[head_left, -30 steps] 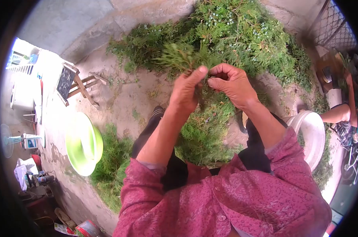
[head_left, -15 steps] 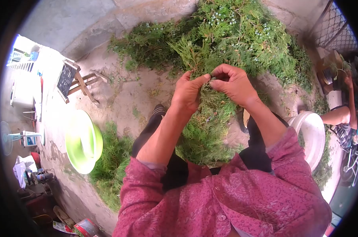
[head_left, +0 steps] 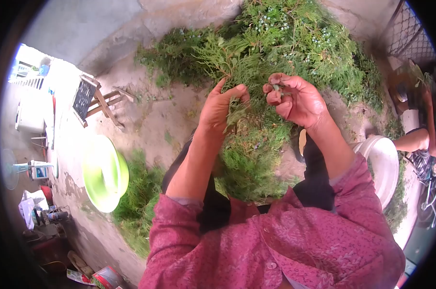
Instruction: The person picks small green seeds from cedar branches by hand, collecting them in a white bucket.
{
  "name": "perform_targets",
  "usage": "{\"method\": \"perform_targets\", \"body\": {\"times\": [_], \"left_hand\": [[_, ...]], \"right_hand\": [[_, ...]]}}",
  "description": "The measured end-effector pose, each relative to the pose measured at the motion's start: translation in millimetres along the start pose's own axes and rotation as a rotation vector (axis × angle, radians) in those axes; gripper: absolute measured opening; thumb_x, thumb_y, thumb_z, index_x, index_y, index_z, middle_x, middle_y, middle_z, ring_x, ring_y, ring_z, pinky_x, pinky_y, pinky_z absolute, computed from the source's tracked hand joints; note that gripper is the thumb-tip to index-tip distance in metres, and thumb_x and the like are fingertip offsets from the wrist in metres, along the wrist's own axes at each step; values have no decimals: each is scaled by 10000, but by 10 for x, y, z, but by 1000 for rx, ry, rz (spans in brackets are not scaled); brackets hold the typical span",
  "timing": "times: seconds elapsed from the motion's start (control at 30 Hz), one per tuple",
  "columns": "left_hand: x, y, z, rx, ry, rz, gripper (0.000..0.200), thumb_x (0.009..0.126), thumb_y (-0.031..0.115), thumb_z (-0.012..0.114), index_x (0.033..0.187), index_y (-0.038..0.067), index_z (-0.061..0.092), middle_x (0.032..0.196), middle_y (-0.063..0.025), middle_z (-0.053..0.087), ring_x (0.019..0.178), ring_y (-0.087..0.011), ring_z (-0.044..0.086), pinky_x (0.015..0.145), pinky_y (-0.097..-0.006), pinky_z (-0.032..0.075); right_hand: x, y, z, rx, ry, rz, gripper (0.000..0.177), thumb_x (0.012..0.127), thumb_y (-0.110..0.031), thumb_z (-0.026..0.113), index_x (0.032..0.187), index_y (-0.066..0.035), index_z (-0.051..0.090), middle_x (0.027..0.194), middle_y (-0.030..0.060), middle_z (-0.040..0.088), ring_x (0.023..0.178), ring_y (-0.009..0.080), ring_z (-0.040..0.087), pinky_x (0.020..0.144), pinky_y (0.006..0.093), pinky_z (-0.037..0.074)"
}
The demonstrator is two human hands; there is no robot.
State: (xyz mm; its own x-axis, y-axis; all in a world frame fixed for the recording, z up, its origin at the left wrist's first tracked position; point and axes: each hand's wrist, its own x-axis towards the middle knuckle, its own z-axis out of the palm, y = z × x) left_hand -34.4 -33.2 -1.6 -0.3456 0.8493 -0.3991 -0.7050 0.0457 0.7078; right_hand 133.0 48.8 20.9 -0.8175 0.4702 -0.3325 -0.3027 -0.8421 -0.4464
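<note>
My left hand (head_left: 222, 107) is closed around a leafy evergreen sprig (head_left: 232, 58), whose fronds spread above and below the fingers. To the right, apart from it, my right hand (head_left: 297, 98) has its fingers curled with small pale green cones (head_left: 276, 88) between them. Beyond both hands lies a big heap of evergreen branches (head_left: 304, 43) dotted with bluish-green cones. More loose green sprigs (head_left: 249, 166) lie on the ground between my legs.
A lime-green basin (head_left: 102, 173) stands at the left beside another pile of sprigs (head_left: 141, 188). A small wooden folding stool (head_left: 100, 101) is farther back. On the right are a white bucket (head_left: 384, 168) and another person's arm (head_left: 413, 140).
My right hand has pulled away from my left, to the right, and turned so that small cones show in its fingers. The left hand still holds the sprig.
</note>
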Motion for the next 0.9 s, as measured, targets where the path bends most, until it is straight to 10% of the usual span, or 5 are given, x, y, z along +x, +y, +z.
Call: {"method": "perform_targets", "body": {"times": [0.07, 0.23, 0.5, 0.57, 0.9], "left_hand": [[1, 10, -42, -125, -231, -30, 249, 798, 30, 566, 1013, 23, 439, 767, -67, 511, 594, -138, 484, 478, -270, 402], [56, 6, -96, -337, -390, -142, 106, 859, 154, 512, 892, 87, 436, 647, -34, 473, 503, -106, 420, 422, -226, 341], [214, -35, -246, -183, -607, -220, 297, 880, 374, 461, 745, 110, 451, 602, 10, 429, 502, -83, 404, 402, -218, 327], [72, -6, 6, 18, -145, -20, 384, 889, 417, 415, 654, 114, 438, 571, 6, 407, 420, -86, 347, 379, -216, 295], [-57, -205, 172, 298, -91, 178, 267, 759, 172, 667, 955, 43, 539, 756, 8, 557, 645, -79, 520, 557, -196, 438]], "right_hand": [[-19, -37, 5, 38, -13, 12, 130, 773, -93, 553, 891, -46, 523, 798, 63, 517, 635, 112, 485, 465, 191, 383], [-59, -24, -117, -189, -161, 37, 120, 839, -163, 525, 873, -48, 522, 701, 26, 494, 484, 73, 404, 418, 179, 306], [-106, -112, 6, -116, 103, -63, 444, 886, -411, 422, 983, 15, 504, 842, 75, 523, 660, 149, 536, 553, 263, 485], [-64, -86, -75, 3, -6, -60, 575, 863, -490, 404, 1052, 49, 461, 970, 132, 504, 832, 199, 559, 699, 303, 525], [62, 48, -122, 10, 103, -137, 666, 808, -586, 423, 1065, 27, 455, 991, 106, 489, 878, 185, 512, 776, 309, 475]]}}
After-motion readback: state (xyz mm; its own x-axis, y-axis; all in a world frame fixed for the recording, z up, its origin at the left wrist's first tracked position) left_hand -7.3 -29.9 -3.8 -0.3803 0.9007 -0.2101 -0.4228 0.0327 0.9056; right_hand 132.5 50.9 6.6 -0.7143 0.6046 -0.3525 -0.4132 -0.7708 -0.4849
